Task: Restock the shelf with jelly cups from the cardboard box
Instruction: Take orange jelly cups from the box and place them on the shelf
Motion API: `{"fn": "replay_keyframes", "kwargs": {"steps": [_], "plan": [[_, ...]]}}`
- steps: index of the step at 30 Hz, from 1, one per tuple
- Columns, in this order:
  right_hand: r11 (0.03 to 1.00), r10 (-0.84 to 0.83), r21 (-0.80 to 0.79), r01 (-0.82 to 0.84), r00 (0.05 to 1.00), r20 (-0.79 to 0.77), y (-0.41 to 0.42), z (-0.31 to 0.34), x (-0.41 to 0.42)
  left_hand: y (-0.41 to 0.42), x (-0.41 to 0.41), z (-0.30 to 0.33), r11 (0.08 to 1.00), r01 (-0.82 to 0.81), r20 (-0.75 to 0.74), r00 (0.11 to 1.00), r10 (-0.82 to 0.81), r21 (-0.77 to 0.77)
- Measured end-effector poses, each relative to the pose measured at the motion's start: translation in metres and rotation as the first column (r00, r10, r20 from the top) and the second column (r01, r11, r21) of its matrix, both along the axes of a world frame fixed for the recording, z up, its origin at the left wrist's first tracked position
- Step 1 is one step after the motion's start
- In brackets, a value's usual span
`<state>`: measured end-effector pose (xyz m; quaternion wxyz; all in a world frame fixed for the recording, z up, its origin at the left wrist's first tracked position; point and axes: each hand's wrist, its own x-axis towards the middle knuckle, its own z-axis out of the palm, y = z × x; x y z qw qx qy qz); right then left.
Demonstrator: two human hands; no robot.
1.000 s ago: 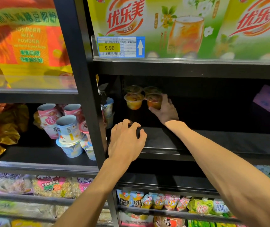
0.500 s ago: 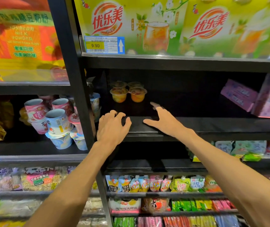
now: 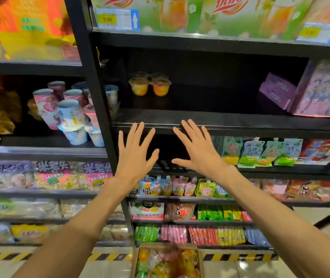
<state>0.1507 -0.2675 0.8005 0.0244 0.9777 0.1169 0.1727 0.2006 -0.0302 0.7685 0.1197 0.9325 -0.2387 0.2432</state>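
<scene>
Both bare forearms reach forward and up, side by side. The left hand and right hand are held flat with backs toward the camera, fingers straight and spread, thumbs pointing inward, holding nothing.

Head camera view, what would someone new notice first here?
Two open hands, the left hand and right hand, spread in front of a dark, mostly bare shelf. At its back left stand jelly cups. At the bottom edge an open cardboard box holds more.
</scene>
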Motion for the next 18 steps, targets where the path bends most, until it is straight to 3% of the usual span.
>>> {"fn": "replay_keyframes", "kwargs": {"steps": [7,14,18], "plan": [[0.999,0.037,0.012,-0.037,0.996,-0.085,0.001,-0.066,-0.062,0.008,-0.075,-0.072,0.995,-0.035,-0.152,0.987,0.049,0.098],[0.993,0.029,0.119,0.017,0.926,-0.375,0.000,-0.147,-0.114,0.014,-0.134,-0.151,0.983,0.006,-0.439,0.895,0.076,0.184],[0.988,-0.006,0.126,0.085,0.848,-0.530,-0.004,-0.198,-0.132,0.014,-0.157,-0.196,0.979,0.035,-0.501,0.862,0.072,0.200]]}}
